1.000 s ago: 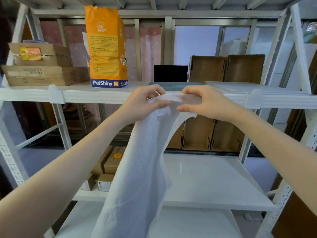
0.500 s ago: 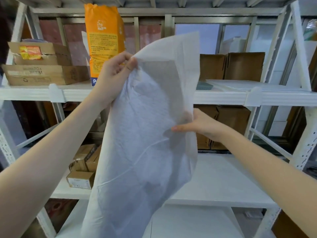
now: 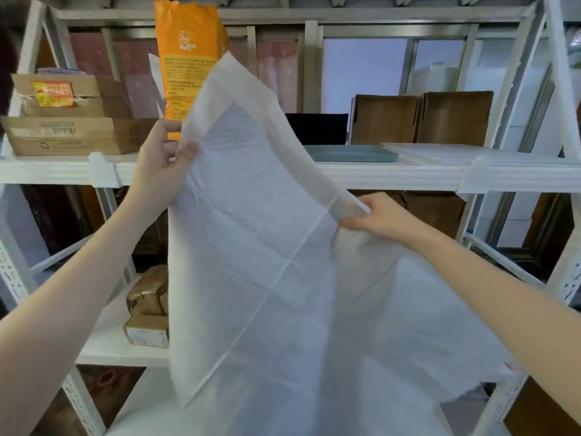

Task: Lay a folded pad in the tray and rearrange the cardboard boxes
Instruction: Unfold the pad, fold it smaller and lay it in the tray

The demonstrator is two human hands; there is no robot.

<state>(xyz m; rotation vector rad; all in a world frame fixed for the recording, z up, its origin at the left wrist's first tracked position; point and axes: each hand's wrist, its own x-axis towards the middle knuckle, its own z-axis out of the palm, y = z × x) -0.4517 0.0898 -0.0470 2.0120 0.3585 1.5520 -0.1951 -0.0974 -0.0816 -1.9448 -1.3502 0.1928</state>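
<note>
A large white pad (image 3: 257, 253) hangs spread out in front of the shelves, with fold creases across it. My left hand (image 3: 162, 165) pinches its upper left edge at shelf height. My right hand (image 3: 374, 217) grips its right edge, lower down. A flat grey-blue tray (image 3: 352, 153) lies on the upper shelf behind the pad, partly hidden by it. Two flat cardboard boxes (image 3: 72, 133) are stacked at the shelf's left end. Two open brown boxes (image 3: 421, 119) stand upright at the back right.
An orange pet-pad bag (image 3: 188, 58) stands on the upper shelf behind the pad. A white flat board (image 3: 465, 152) lies right of the tray. Small brown boxes (image 3: 147, 309) sit on the lower shelf at left. More boxes (image 3: 434, 209) stand behind the lower shelf.
The pad has opened out from a bunched strip to a wide sheet. My hands have moved apart, the left up and left, the right down and right.
</note>
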